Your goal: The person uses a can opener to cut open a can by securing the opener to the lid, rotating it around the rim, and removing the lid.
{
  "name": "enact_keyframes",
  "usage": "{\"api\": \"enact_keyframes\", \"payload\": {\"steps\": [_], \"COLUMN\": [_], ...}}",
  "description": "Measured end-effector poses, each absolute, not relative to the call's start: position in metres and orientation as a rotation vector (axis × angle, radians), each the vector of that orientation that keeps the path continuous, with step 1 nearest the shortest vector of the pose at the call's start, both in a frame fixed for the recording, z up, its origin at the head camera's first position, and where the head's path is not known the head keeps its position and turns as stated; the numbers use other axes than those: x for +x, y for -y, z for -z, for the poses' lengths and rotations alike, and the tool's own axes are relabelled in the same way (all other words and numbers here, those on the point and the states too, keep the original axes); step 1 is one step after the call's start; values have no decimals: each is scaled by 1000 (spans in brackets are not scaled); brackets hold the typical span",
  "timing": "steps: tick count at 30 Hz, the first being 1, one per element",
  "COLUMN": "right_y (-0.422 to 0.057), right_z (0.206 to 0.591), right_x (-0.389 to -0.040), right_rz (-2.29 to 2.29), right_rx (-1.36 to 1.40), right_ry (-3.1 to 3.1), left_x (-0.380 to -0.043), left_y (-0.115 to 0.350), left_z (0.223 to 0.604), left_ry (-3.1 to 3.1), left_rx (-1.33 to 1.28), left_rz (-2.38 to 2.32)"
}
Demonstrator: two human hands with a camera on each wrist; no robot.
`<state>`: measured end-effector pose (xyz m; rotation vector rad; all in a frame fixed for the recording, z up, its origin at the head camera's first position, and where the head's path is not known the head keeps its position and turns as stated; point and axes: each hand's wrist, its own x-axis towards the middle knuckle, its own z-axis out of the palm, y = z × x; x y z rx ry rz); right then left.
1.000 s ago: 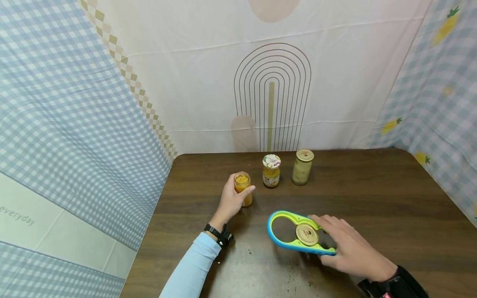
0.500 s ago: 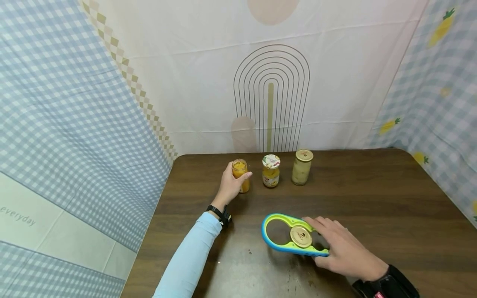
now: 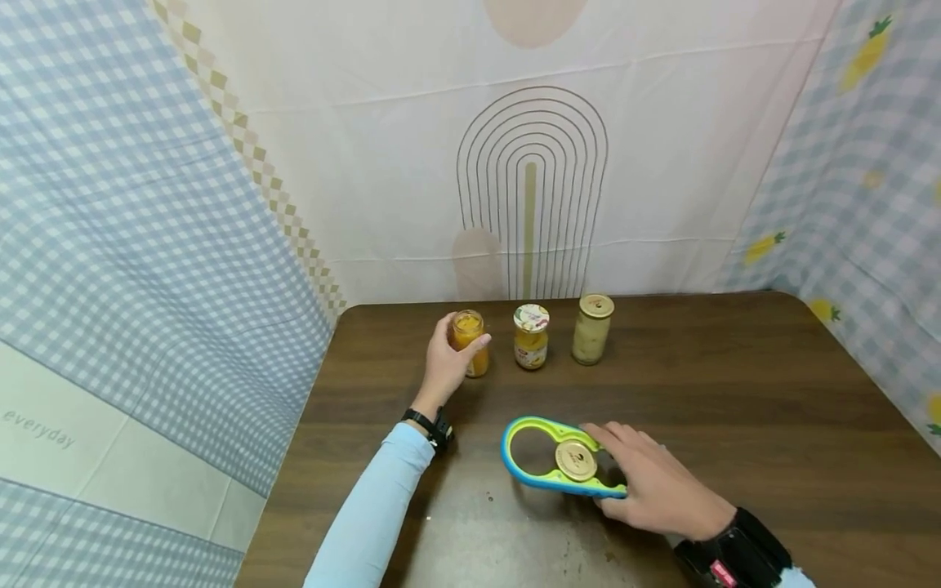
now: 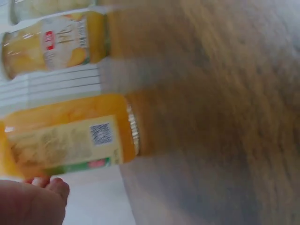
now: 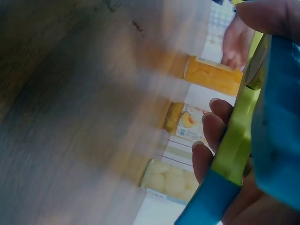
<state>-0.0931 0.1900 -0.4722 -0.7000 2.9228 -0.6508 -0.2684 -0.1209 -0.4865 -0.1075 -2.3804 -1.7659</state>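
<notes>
My left hand (image 3: 445,363) is round an uncovered glass jar of orange fruit (image 3: 478,359), thumb across its near side at the top. In the left wrist view, this jar (image 4: 70,133) shows a pale label with a square code, its base down at the tabletop. My right hand (image 3: 650,482) grips a green and blue jar opener (image 3: 540,478) by its handle end, raised over the table. A gold lid (image 3: 576,461) sits within the opener's frame. In the right wrist view, several curled fingertips (image 5: 202,157) lie along the opener's green side.
A lidded jar of yellow fruit (image 3: 531,347) stands right of the held jar, and a taller jar of pale fruit (image 3: 591,335) with a gold lid stands beyond it. Small wet spots and crumbs mark the brown table (image 3: 507,531). A patterned cloth (image 3: 397,163) hangs behind.
My left hand has carried the uncovered jar away from me toward the back, into line with the other two jars. My right hand and the opener have drifted left.
</notes>
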Motion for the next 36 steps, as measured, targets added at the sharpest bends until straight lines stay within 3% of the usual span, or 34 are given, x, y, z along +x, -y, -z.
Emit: {"api": "enact_keyframes", "payload": {"steps": [11,22,36], "right_y": [-176,-164,-167], "right_z": [483,490,494], "right_x": [-110,-123,-131], "right_rz": [599,595,624], "right_rx": [-707,-732,-603], "right_ry": [-2891,-2937,-2853], "left_x": [-239,-217,-203], "left_y": [151,152,137], "left_z": [480,485,489], "left_ry": [2320,2275,2289], "left_rx": [33,125,-6], "left_rz": [1907,1963,1865]}}
